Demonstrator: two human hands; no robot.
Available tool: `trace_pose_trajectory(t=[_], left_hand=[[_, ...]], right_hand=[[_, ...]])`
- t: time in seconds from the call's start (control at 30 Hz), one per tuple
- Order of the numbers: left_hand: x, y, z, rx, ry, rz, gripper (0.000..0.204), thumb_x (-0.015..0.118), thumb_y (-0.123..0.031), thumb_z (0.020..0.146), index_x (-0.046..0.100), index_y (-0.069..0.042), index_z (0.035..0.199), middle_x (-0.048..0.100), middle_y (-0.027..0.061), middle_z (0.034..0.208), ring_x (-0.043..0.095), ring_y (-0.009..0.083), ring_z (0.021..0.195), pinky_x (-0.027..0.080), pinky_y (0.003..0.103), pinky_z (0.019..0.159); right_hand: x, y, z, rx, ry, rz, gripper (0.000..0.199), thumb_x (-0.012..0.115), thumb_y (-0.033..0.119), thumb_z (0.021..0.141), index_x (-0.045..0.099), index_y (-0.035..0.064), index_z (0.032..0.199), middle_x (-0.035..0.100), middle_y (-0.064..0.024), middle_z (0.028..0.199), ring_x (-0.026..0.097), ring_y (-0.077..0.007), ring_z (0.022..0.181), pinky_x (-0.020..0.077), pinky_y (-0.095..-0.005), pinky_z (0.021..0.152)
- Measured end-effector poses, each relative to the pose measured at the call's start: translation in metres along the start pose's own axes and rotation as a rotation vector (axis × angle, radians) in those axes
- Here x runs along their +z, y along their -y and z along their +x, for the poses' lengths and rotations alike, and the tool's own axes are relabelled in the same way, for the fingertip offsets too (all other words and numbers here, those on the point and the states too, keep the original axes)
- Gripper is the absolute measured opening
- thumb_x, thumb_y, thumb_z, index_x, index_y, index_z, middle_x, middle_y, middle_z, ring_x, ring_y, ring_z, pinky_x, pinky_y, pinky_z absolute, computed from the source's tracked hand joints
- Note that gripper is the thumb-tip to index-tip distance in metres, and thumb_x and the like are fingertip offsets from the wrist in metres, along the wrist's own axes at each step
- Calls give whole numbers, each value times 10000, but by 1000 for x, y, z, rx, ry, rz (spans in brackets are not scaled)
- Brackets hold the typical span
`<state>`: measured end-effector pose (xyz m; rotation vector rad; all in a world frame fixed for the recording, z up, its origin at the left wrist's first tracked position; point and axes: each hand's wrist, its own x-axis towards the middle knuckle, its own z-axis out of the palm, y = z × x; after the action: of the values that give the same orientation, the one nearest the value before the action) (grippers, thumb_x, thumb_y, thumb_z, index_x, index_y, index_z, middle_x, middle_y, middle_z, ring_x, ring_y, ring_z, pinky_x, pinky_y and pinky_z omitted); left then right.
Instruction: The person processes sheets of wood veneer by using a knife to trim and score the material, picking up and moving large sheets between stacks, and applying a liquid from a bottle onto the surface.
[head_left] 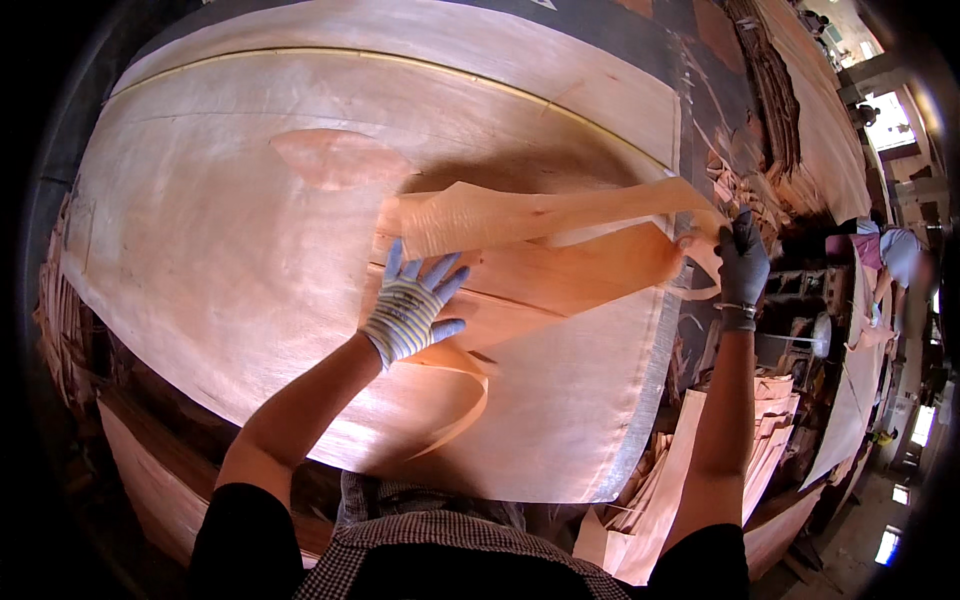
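My left hand [412, 308], in a striped glove with blue-grey fingertips, lies with fingers spread on a thin orange-brown wood veneer piece [580, 278]. My right hand [743, 262], in a dark grey glove, is closed on the right end of a lifted veneer strip [540, 217], which arches above the other piece. Beneath them a large pale wood sheet [210, 230] covers the worktable. A curled veneer strip [478, 405] hangs below my left hand. The veneer partly hides my right fingertips.
A long thin yellowish rod [400, 57] bends across the sheet's far part. Torn veneer scraps [735, 185] lie beyond the right edge. Stacked veneer sheets [690, 450] stand at lower right, beside my right forearm. Another person [890, 255] is at the far right.
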<state>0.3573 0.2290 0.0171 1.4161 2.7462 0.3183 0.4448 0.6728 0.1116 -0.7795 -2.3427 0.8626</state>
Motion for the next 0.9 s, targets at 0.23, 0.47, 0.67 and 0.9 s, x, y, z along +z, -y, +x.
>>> trace_pose_trajectory(t=[0.23,0.47,0.67,0.9], left_hand=[[18,16,38,-24,-2,10,643,597,-485,743,450,-196,1297,383,74,1345,361,297,1214,110,617,1046],[25,31,45,-91,-103,-118,550,572,-379,798,460,-124,1273,349,121,1389,276,336,1300,173,504,1074],[47,55,47,-369,-436,-233,529,469,-51,775,412,-35,1300,405,142,1348,354,313,1253,248,414,1071],[52,52,52,-432,-431,-170,591,450,-24,773,324,-16,1350,400,167,1347,359,330,1246,251,434,1067]], right_hand=[[12,-26,50,7,32,-290,256,615,227,809,627,41,985,651,-95,722,621,-228,629,482,-357,615],[67,39,-28,-426,195,-434,265,507,158,877,559,18,1096,592,-199,1025,585,-359,907,474,-410,776],[194,80,-124,-586,703,-219,218,498,178,882,570,114,1078,622,-164,799,603,-338,704,485,-410,582],[301,153,-125,-565,790,-643,80,461,171,867,495,109,904,646,-115,670,643,-285,562,471,-461,451]])
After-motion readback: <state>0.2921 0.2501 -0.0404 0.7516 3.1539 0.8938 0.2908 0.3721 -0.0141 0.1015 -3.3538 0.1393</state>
